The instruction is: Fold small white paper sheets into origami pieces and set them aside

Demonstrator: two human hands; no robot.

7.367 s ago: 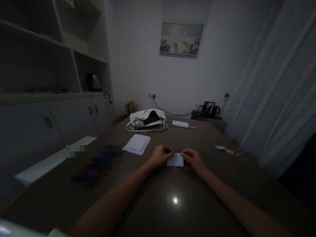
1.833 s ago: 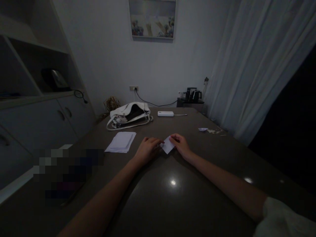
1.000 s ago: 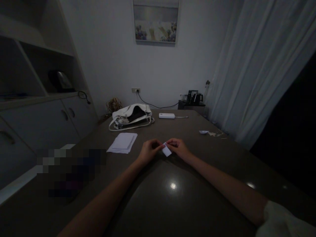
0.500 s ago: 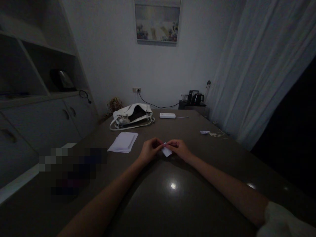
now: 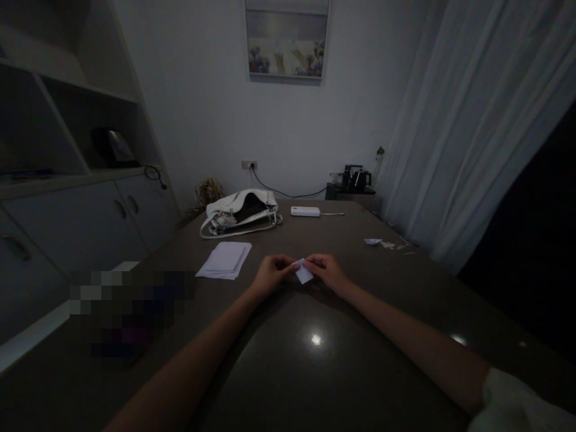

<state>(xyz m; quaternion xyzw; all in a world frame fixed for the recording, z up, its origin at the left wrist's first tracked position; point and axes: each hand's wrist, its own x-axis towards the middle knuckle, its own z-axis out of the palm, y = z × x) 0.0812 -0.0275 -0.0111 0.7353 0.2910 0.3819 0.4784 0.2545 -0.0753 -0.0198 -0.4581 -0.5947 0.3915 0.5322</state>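
Observation:
A small folded piece of white paper (image 5: 303, 273) sits between my two hands, low over the dark table (image 5: 315, 372). My left hand (image 5: 270, 273) pinches its left edge with curled fingers. My right hand (image 5: 327, 270) pinches its upper right edge. Both forearms reach out over the tabletop. A stack of white paper sheets (image 5: 224, 259) lies to the left of my left hand.
A white handbag (image 5: 243, 211) and a white power bank (image 5: 305, 211) with a cable lie at the table's far end. Paper scraps (image 5: 382, 242) lie far right near the curtain (image 5: 472, 132). Cabinets (image 5: 81, 210) stand left; a kettle set (image 5: 353, 177) stands beyond the table.
The paper was a wider flat rectangle seconds ago; it is now a smaller folded piece, tilted, pinched close between both hands. The hands have barely moved in the last second.

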